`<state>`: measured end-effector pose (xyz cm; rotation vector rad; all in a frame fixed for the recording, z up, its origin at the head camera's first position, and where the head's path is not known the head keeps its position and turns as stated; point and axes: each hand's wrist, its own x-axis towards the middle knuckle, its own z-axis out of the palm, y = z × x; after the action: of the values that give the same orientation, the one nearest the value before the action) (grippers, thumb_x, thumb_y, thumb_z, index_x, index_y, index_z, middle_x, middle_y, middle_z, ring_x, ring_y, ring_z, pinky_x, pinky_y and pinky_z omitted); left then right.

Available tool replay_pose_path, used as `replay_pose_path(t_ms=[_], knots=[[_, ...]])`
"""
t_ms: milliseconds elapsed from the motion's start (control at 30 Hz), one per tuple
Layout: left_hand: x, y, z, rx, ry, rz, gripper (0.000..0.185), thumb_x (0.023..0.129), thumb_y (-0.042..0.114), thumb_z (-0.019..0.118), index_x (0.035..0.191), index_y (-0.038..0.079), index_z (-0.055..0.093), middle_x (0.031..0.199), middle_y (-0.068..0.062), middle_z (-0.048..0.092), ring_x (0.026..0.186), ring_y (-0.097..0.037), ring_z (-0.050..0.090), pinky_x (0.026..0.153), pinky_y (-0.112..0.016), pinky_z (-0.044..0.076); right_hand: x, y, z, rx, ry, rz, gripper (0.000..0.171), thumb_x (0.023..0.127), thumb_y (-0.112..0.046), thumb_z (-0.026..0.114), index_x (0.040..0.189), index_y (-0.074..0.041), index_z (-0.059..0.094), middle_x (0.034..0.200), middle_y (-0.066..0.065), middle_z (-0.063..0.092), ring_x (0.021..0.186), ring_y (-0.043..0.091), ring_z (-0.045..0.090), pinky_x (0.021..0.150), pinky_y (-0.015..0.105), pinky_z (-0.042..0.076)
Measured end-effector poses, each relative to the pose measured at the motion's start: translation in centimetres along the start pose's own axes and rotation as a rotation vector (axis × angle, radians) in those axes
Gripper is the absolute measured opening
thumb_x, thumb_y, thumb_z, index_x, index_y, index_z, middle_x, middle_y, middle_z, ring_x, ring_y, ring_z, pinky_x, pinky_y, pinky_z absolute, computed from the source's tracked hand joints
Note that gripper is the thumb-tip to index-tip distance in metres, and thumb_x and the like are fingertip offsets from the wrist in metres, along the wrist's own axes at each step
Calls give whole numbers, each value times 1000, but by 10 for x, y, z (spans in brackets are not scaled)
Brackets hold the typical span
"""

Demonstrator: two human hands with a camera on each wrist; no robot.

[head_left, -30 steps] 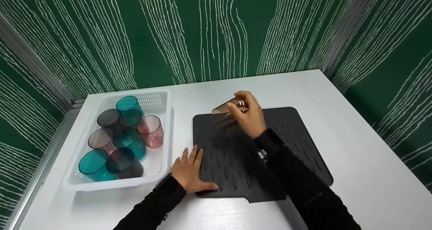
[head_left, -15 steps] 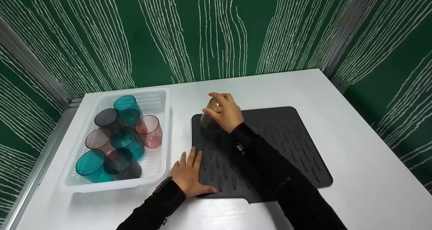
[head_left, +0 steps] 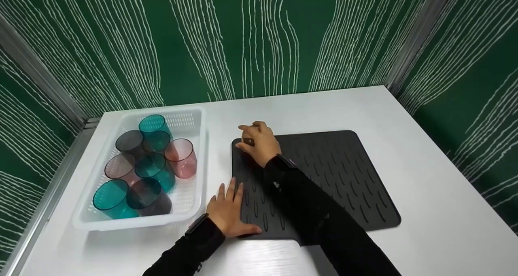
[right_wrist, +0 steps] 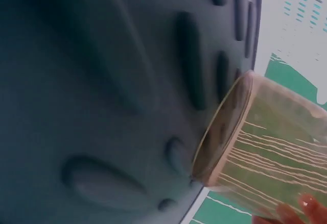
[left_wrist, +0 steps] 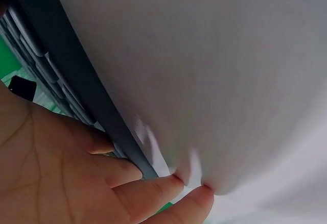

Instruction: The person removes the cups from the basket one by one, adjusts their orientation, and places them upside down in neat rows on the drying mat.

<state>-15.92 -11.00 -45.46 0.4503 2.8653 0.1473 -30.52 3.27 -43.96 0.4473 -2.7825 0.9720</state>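
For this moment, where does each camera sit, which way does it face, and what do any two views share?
Head: above the white table, looking forward and down; both hands and black sleeves show.
Left wrist: under the left hand, facing the mat's edge and the table; palm and fingers show.
Right wrist: close over the black mat, facing the brown cup mouth-down on it; one fingertip shows.
Shared: the mat appears in all three views; head view shows the right hand covering that cup.
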Motion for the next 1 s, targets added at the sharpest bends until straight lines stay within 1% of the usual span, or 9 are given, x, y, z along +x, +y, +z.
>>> replay_pose_path(t_ms=[100,333,533,700,833,1000], knots=[[0,0,-1,-1,8,12,122,66,81,66,155,6,27,162,-19,20,144,-44,30,104,-55,42,0,-1,1,-4,1,6,56,89,-44,68,141,-30,53,148,11,42,136,31,44,107,47,43],[0,-1,0,-33,3,25,123,66,80,67,155,5,26,162,-21,19,144,-46,29,105,-57,41,-1,-3,3,-10,-2,11,60,88,-43,70,143,-35,50,147,11,44,131,32,49,103,47,46],[-1,-2,2,-50,9,24,124,65,80,68,155,5,26,162,-21,19,144,-47,28,105,-58,40,-2,-5,4,10,1,15,61,87,-42,72,143,-35,50,146,10,45,131,31,50,105,47,45],[-1,-2,2,-49,12,25,124,65,80,68,155,5,26,162,-22,20,143,-47,29,104,-58,41,-1,-6,5,29,3,13,61,87,-38,73,144,-34,50,146,11,44,133,31,48,107,46,44],[-1,-1,1,-44,8,20,124,65,80,68,155,6,26,162,-21,20,144,-47,29,105,-58,40,0,-6,3,57,-7,7,61,88,-34,73,144,-31,49,147,13,43,133,32,48,109,45,42],[0,-1,2,-45,7,8,124,65,79,69,155,6,26,162,-20,20,144,-46,28,106,-57,40,-1,-10,-4,138,-47,2,58,90,-31,72,144,-25,51,148,18,41,133,36,47,110,46,40]])
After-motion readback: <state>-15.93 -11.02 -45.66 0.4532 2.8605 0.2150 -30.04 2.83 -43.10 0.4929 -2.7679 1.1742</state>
